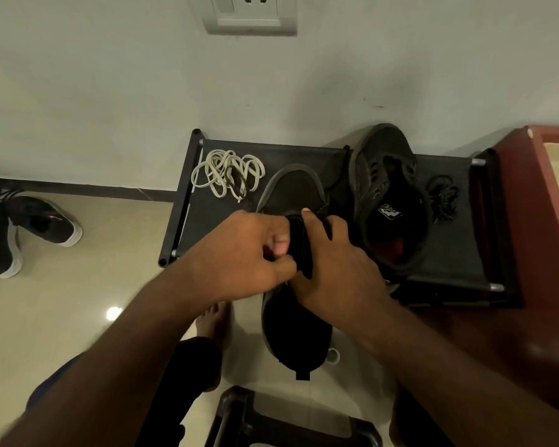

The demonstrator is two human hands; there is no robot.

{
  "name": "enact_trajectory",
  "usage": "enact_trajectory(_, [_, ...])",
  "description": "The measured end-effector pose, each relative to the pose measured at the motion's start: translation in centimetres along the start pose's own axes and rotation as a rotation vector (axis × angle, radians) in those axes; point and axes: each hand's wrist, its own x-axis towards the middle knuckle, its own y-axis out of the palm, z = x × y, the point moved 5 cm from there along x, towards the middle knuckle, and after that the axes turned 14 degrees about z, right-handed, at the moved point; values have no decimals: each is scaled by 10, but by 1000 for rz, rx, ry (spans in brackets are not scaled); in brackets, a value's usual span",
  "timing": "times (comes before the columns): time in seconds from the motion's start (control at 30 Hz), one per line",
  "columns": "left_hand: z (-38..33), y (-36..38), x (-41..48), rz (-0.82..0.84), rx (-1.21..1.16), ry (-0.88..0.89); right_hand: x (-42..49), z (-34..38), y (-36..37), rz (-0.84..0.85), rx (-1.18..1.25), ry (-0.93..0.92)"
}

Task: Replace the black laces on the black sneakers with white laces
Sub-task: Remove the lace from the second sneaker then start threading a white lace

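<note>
1. Both hands are closed on the sneaker (291, 188). The right hand (333, 256) grips the tongue and upper from the right, thumb on top. The left hand (246, 250) has its fingers curled in a pinch at the throat; whether it pinches lace or fabric cannot be told.
2. The sneaker lies at the near edge of the rack (213, 221), toe toward the far edge and heel hanging out over the floor (78, 317).
3. The step looks like clearing the throat of its black lace. To do it well, the right hand should hold the upper steady while the left draws the lace out one crossing at a time, straight through each eyelet rather than yanked.
4. The sneaker is dark and matte with a greyer sole rim. The hands hide its eyelets.
5. The second sneaker (388, 195) lies to the right, apparently unlaced, with a black lace (442, 198) bundled near the right edge.
6. The white laces (228, 174) lie in a loose tangle at the far left corner. It would be best to find an end before pulling.
</note>
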Motion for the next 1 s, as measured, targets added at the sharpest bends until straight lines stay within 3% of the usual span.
enact_trajectory(0.1, [8,2,-7,166,-154,-145,0,0,3,0,-21,1])
enact_trajectory(0.2, [52,-4,-6,233,190,-496,-1,-1,2,-23,3,-1])
enact_trajectory(0.27, [70,-8,0,145,318,-618,-2,-2,1,-23,17,-9])
enact_trajectory(0.33, [66,-12,15,-137,193,-480,-3,0,2,-3,37,-20])
enact_trajectory(0.4, [44,-16,25,-390,-50,-202,-4,2,2,-22,84,-39])
enact_trajectory(0.43, [33,-15,30,-401,-74,-88,-4,3,1,-44,114,-49])
enact_trajectory(0.5, [25,-4,40,-262,10,10,-5,1,-2,-79,190,-43])
enact_trajectory(0.6, [27,7,48,-150,136,-42,-7,-6,-6,-90,235,-5])
enact_trajectory(0.73, [21,12,54,-163,251,-43,-9,-3,-4,-24,125,-33])
enact_trajectory(1.0, [18,10,59,-342,253,-37,-6,2,-3,46,-12,-96])
